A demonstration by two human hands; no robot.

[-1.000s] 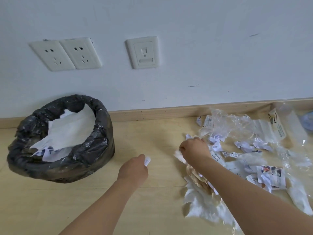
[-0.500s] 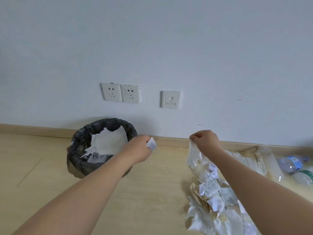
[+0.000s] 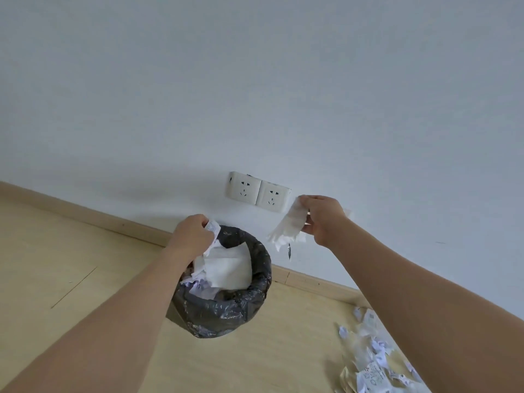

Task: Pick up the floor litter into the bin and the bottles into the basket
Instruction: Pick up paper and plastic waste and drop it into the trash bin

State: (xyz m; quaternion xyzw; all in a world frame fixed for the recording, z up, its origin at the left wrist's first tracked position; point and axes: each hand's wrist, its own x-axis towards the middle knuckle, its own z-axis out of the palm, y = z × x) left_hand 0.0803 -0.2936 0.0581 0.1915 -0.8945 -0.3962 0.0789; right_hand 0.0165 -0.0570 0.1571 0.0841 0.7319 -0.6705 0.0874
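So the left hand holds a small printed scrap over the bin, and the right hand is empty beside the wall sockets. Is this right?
Not quite. The head view shows that the right hand is not empty: its grip pinches a white tissue, which hangs beside the wall sockets. The rest holds: the left hand holds a small printed scrap over the bin.

Single head-worn view, tilted and looking forward and down

The one wide-angle camera sat on the person's head, above both forearms, facing a white wall (image 3: 283, 95) and rolled so the skirting board (image 3: 85, 215) ran slantwise. It stood close over the bin (image 3: 255, 302); no second view shared the scene.
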